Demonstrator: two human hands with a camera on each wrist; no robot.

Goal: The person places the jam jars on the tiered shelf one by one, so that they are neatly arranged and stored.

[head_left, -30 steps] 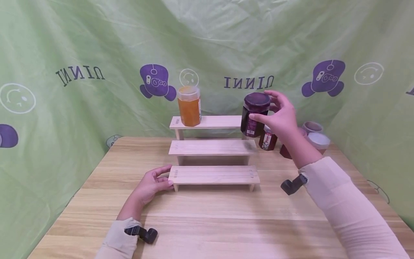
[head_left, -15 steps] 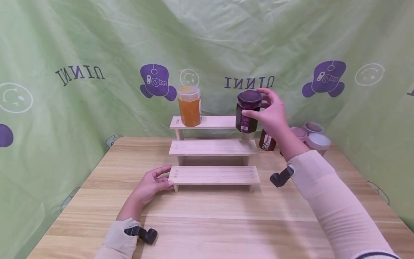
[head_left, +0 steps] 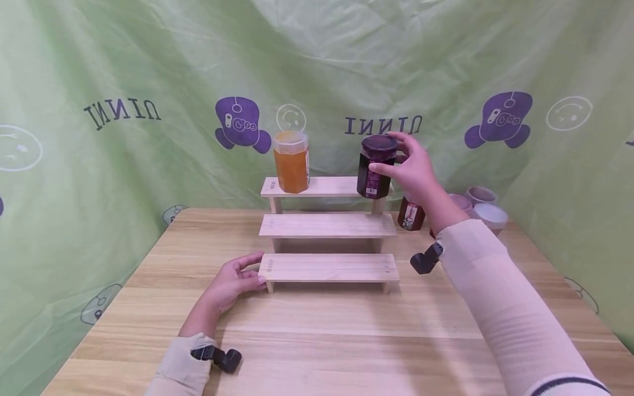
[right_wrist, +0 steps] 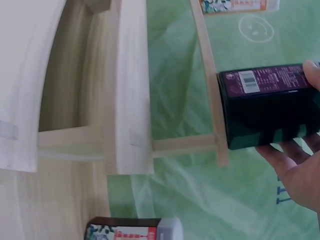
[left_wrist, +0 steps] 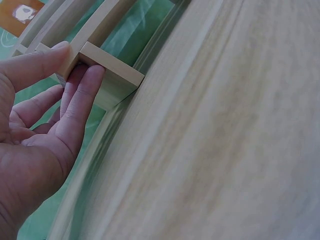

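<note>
A three-step wooden display stand [head_left: 327, 226] is on the table. My right hand [head_left: 413, 168] grips a dark jar [head_left: 375, 175] with a purple lid, thumb in front and fingers behind. Upright, the jar is at the right end of the top step; in the right wrist view its base [right_wrist: 226, 112] meets or nearly meets the board. At the left end of the lowest step, my left hand [head_left: 231, 283] pinches the board, thumb above and fingers below, as the left wrist view shows. An orange jar [head_left: 292, 165] with a whitish lid stands at the top step's left end.
To the right of the stand is a small dark red jar [head_left: 411, 213] with a white label. Several more jars, including a white-lidded one [head_left: 490, 213], cluster behind my right forearm, partly hidden. A green printed cloth [head_left: 327, 66] hangs behind the wooden table [head_left: 317, 341].
My right hand has carried the dark jar leftward from beside the stand to the right part of the top step. The left hand has kept its place on the lowest step.
</note>
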